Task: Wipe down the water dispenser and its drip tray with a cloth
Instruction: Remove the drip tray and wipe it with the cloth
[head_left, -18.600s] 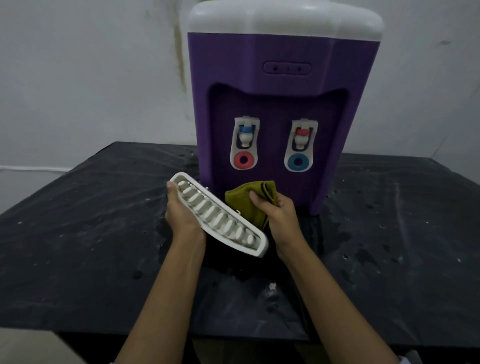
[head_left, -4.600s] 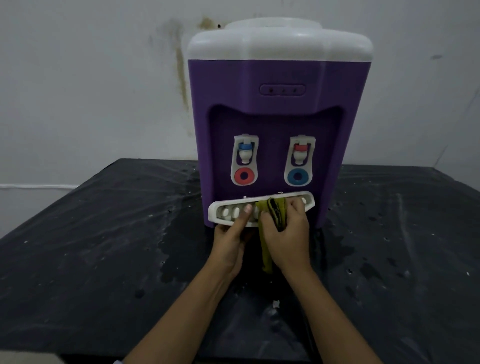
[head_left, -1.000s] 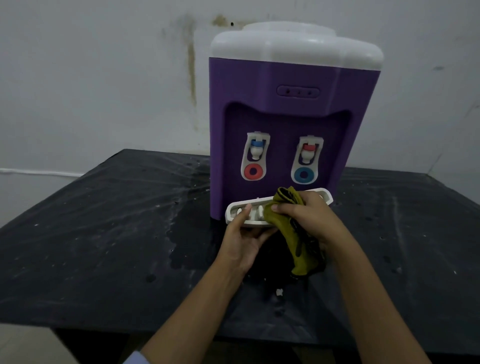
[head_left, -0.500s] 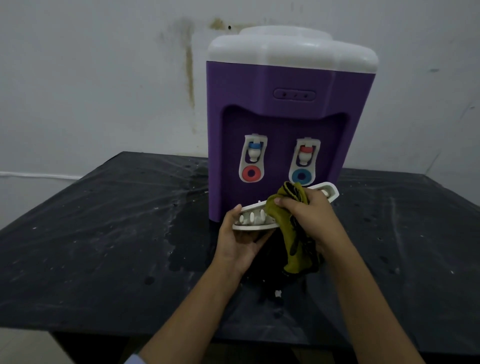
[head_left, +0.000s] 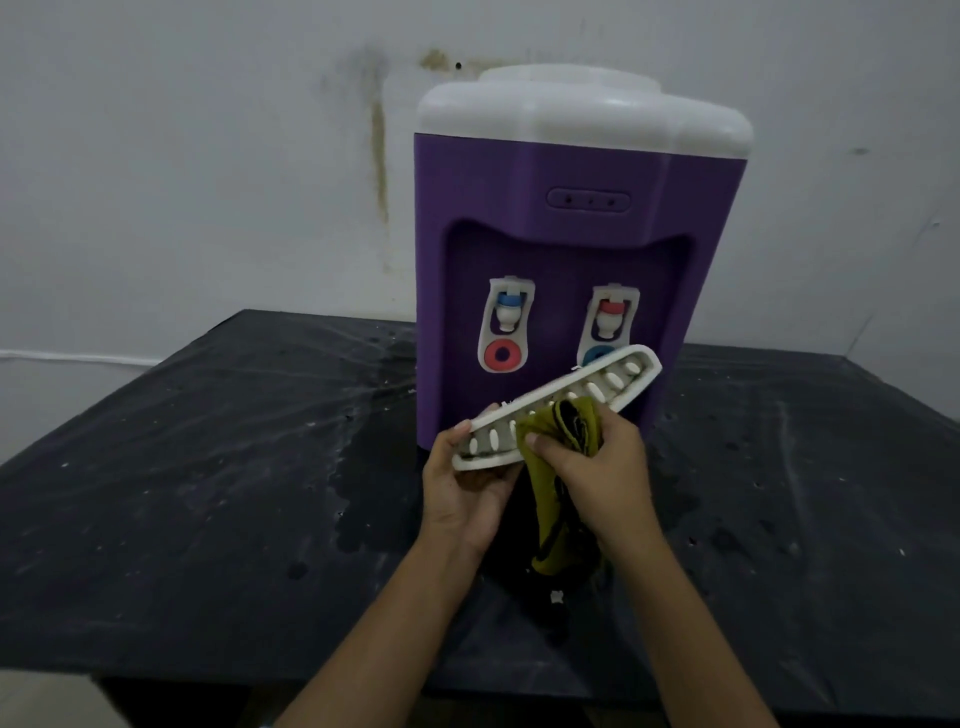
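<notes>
— Where's the drip tray (head_left: 613, 379)?

— Lifted off the black table (head_left: 208, 467), just in front of the purple water dispenser (head_left: 545, 171) at twelve o'clock. It's tilted, high end toward two o'clock.

— And the hands?

— The left hand (head_left: 467, 499) grips the tray's low end, thumb on the rim, fingers beneath. The right hand (head_left: 597, 467) curls round the olive cloth (head_left: 545, 514), pressing it on the tray's middle; the cloth's tail hangs toward six o'clock.
</notes>
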